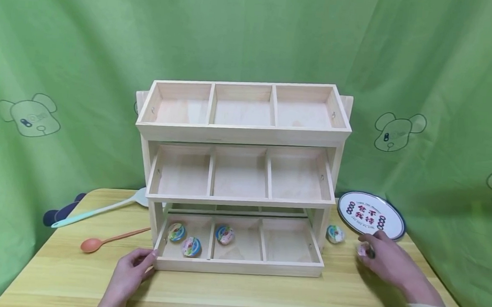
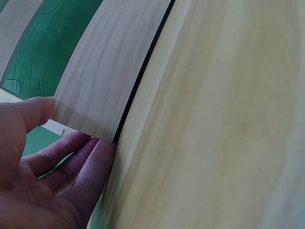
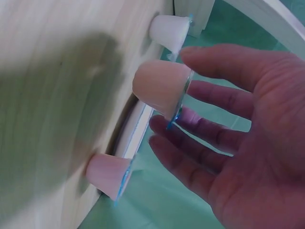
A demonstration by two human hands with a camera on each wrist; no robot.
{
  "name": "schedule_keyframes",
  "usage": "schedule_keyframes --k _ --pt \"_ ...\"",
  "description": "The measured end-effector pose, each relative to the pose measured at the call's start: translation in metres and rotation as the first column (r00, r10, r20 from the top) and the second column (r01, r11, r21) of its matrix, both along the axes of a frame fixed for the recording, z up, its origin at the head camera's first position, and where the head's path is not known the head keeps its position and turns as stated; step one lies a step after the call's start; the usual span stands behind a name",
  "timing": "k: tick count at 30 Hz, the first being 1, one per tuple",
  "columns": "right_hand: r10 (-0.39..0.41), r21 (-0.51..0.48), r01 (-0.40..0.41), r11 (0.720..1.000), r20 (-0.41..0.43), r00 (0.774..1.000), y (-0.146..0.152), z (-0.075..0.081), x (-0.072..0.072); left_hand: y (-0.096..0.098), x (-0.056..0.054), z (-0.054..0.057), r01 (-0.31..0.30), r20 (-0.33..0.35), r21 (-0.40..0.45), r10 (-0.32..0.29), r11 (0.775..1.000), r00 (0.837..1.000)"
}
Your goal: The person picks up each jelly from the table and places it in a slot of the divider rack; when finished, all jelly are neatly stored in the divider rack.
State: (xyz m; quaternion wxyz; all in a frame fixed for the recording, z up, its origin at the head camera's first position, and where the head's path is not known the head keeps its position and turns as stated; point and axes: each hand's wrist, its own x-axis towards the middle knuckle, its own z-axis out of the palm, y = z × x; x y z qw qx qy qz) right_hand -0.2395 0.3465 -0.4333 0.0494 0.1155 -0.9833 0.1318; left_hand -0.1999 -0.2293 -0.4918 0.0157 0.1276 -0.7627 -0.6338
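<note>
My left hand [image 1: 130, 274] grips the front left corner of the bottom drawer [image 1: 239, 268]; in the left wrist view the thumb lies at one edge of the wooden front panel [image 2: 105, 71] and the fingertips at its end. On the table's right side my right hand [image 1: 391, 263] holds a small jelly cup [image 3: 159, 88] by its lid rim, between thumb and fingers. Another jelly cup [image 1: 335, 234] stands beside the rack, and a further pink jelly cup [image 3: 109, 174] shows in the right wrist view. Inside the drawer lie several jelly cups [image 1: 191, 247], in the left and middle compartments.
The wooden three-tier rack [image 1: 243, 135] has two upper trays with three compartments each. Behind my right hand lies an oval white sign [image 1: 371, 215]. A red spoon [image 1: 92, 245] and a pale blue long-handled spoon [image 1: 98, 214] lie left of the rack. Green cloth [image 1: 253, 32] hangs behind.
</note>
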Motion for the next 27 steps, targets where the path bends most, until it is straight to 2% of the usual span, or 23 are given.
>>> schedule_keyframes --k 17,27 --pt "0.075 0.029 -0.073 0.997 -0.064 0.995 -0.022 0.005 0.017 0.0 0.0 0.0 -0.001 -0.008 0.007 0.001 1.0 1.0" --pt "0.113 0.032 -0.112 0.993 -0.042 0.993 -0.035 0.011 0.026 0.001 0.0 0.001 -0.003 -0.011 0.009 0.003 1.0 1.0"
